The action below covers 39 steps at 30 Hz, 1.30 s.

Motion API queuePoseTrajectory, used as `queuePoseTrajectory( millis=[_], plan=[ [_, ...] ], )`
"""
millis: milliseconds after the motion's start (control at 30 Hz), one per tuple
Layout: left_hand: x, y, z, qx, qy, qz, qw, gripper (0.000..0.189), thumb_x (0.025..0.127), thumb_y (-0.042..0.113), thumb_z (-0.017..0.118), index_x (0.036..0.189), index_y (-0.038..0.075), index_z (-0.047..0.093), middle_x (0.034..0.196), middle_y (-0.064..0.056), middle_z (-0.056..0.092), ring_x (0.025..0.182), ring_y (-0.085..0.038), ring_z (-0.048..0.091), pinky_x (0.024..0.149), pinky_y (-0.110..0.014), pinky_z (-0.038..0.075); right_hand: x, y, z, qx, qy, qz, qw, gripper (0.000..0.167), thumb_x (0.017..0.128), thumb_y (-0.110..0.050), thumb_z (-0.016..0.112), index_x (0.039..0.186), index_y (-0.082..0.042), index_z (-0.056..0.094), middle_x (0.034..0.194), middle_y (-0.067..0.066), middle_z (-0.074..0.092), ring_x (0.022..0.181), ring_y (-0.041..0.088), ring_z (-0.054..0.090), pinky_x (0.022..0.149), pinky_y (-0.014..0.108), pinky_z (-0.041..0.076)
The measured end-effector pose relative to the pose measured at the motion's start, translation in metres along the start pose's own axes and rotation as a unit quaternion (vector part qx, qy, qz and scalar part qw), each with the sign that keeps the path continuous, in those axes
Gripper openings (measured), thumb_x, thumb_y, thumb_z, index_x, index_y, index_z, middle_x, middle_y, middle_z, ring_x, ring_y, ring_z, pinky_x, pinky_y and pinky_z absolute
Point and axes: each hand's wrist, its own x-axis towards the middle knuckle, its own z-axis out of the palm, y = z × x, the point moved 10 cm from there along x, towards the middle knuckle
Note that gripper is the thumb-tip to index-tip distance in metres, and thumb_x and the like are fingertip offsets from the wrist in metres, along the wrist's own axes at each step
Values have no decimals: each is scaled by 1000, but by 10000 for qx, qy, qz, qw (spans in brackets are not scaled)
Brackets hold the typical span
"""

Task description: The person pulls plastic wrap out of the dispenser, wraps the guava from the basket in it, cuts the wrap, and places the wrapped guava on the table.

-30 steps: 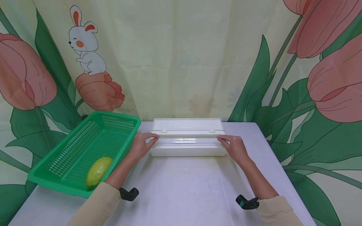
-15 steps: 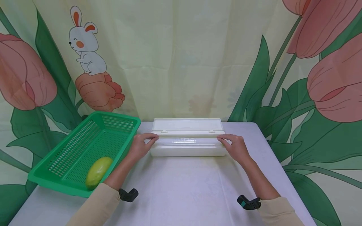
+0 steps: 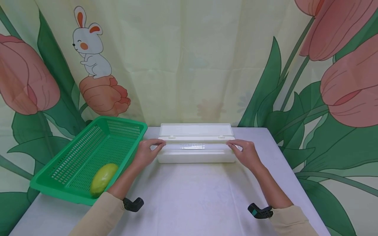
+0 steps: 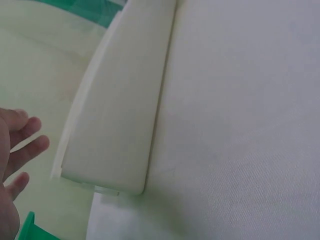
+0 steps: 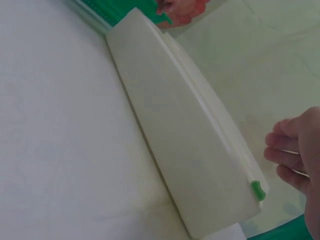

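A white plastic wrap dispenser (image 3: 196, 158) lies lengthwise near the table's back edge, its lid (image 3: 196, 129) raised. Inside shows a shiny roll of clear plastic wrap (image 3: 193, 147). At the dispenser's left end my left hand (image 3: 147, 151) pinches with thumb and forefinger; at the right end my right hand (image 3: 245, 152) does the same. Both seem to grip the wrap's edge, though the clear film hardly shows. In the left wrist view, the left hand (image 4: 15, 155) is beside the dispenser's end. A green slider (image 5: 258, 191) marks its other end near the right hand (image 5: 297, 150).
A green perforated basket (image 3: 59, 164) stands at the left, close to my left forearm. In it lies a yellow-green mango-like fruit (image 3: 104, 179), apparently film-wrapped. A white cloth covers the table (image 3: 195, 200). Behind hangs a printed curtain (image 3: 189, 65).
Both hands stay at the dispenser's ends with hardly any shift. The glint on the wrap roll changes slightly. The basket and fruit have not moved.
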Motion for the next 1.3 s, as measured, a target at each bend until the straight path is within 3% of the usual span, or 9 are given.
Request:
queuePoseTrajectory(
  millis=[533,967,1300],
  plan=[
    [-5,6,-10,-107,175,196,9996,17,85,10,73,100,3,75,95,-11,76,90,-25,73,79,-43,59,2,-3,-2,-16,60,125,9999,22,89,-10,68,109,0,72,106,16,73,102,34,69,88,47,55],
    [-5,13,-10,-190,104,269,9994,18,85,8,72,102,2,74,96,-11,76,91,-25,73,78,-48,59,-3,-6,-11,-88,196,-61,9998,20,88,-8,69,106,-3,74,104,15,74,100,32,70,86,46,56],
    [-5,20,-16,-6,286,576,9979,12,85,7,73,96,8,76,90,-6,76,78,-17,72,69,-29,59,-6,-6,-13,-96,184,-99,9997,19,88,-7,69,106,-4,74,103,14,74,100,32,70,86,46,56]
  ],
)
